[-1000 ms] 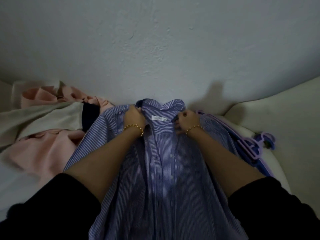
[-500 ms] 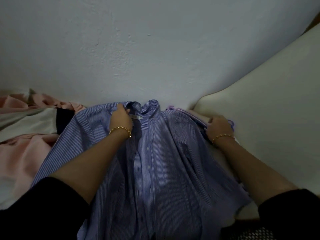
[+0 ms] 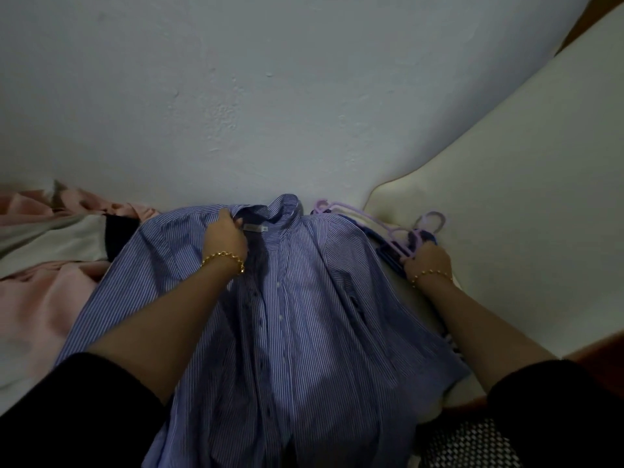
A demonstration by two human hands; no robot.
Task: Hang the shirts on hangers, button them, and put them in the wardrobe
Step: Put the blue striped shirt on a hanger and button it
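Note:
A blue-and-white striped shirt (image 3: 304, 315) lies spread out in front of me, collar toward the wall, its front open. My left hand (image 3: 224, 236) grips the shirt's left front edge just below the collar. To the right of the shirt lies a small pile of lilac plastic hangers (image 3: 401, 231). My right hand (image 3: 427, 260) rests on that pile with its fingers curled around a hanger. Both wrists carry a gold chain bracelet.
Pink, cream and dark garments (image 3: 54, 251) are heaped at the left. A pale blue wall (image 3: 270, 96) stands close behind the shirt. A cream cushion or mattress edge (image 3: 523, 197) rises at the right. A black-and-white patterned cloth (image 3: 469, 444) shows at the bottom right.
My right hand left the shirt's collar and moved right onto the hangers, closing on one. My left hand stayed on the shirt. The view swung to the right.

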